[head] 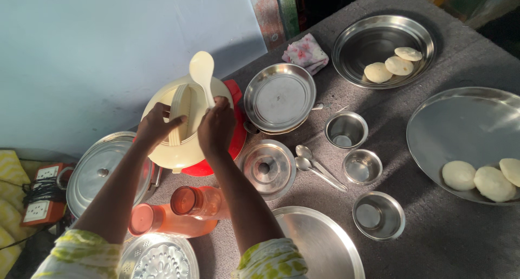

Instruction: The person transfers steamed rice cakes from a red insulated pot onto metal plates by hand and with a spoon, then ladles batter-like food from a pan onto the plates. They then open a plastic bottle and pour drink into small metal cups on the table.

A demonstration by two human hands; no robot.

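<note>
My left hand [155,126] grips the cream handle of the cream lid [187,149] on a red round container [236,133] at the back left of the grey mat. Beside it, my right hand [216,126] holds a cream plastic ladle [202,70], its bowl pointing up and away from me. Both hands sit over the lid, almost touching each other.
A lidded steel pot [279,97] and a small steel lid [268,168] stand right of the container, with two spoons [317,168] and three steel bowls [346,130]. Two plates [379,33] [460,122] hold white rice cakes. Orange bottles [197,200], a large pot lid [100,173] and a power strip [40,200] lie near me.
</note>
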